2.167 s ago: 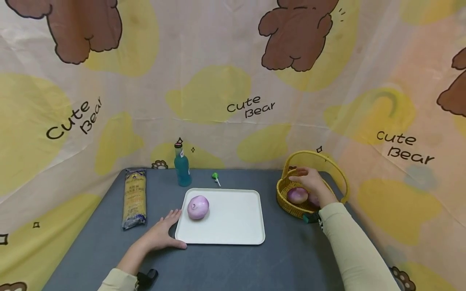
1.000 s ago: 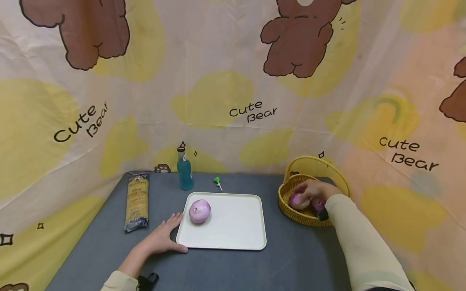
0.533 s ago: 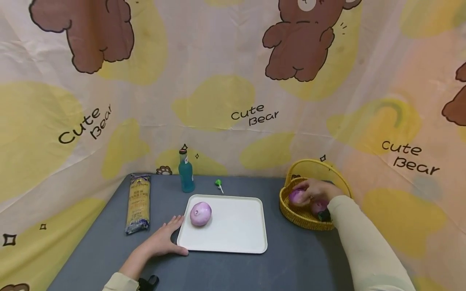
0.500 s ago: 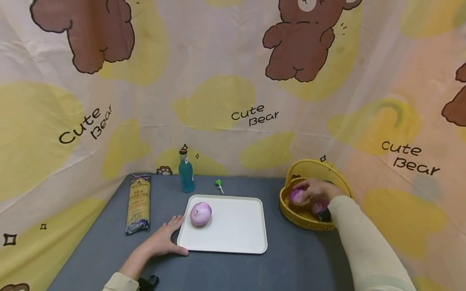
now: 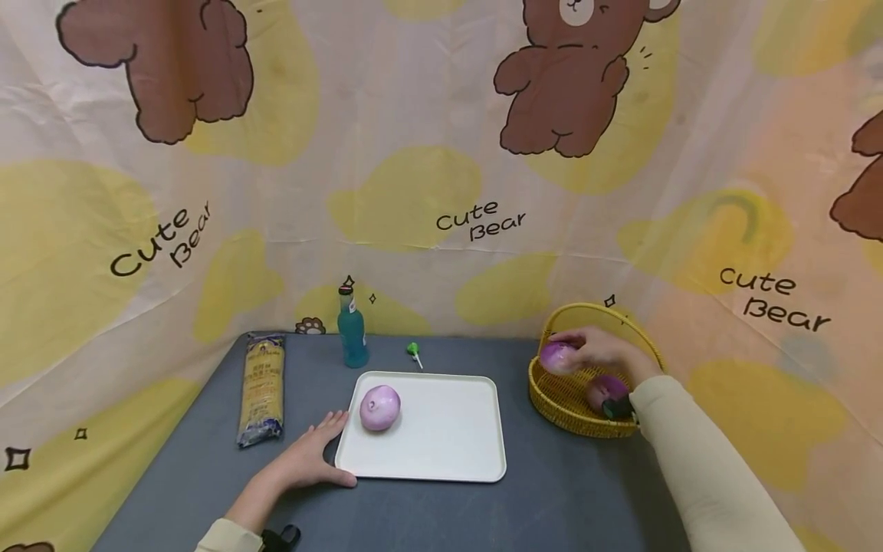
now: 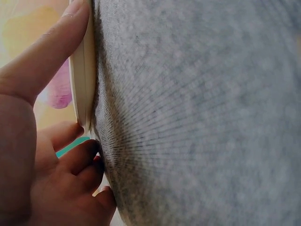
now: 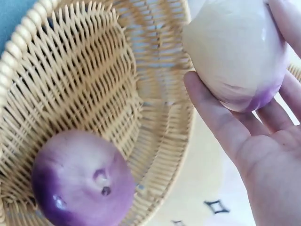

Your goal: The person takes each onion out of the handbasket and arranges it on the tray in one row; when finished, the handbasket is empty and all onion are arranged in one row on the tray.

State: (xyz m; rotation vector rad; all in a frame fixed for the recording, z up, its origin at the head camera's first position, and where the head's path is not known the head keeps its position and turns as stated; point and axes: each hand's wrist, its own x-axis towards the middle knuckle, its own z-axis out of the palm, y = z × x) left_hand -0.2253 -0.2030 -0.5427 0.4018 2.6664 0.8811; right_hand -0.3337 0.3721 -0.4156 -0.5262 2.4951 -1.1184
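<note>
In the right wrist view my right hand (image 7: 263, 136) grips a purple-and-white onion (image 7: 235, 52), fingers and thumb curled around it. The head view has this onion (image 5: 556, 358) raised at the left rim of the yellow wicker basket (image 5: 576, 424). A second onion (image 7: 84, 181) sits inside the basket. My left hand (image 5: 306, 458) rests at the left side of the white tray (image 5: 448, 429), thumb at its front corner and the other fingers spread along the edge. On the tray's left part lies another onion (image 5: 380, 407).
Behind the tray stands a bottle of blue liquid (image 5: 352, 335), with a green lollipop (image 5: 414, 351) to its right. A long yellow packet (image 5: 262, 389) lies on the left of the grey table (image 5: 414, 521). A printed cloth (image 5: 393, 192) hangs behind.
My right hand reached into the basket, took hold of an onion and has lifted it slightly up and left. The left hand stays at the tray. The head view has shifted a little.
</note>
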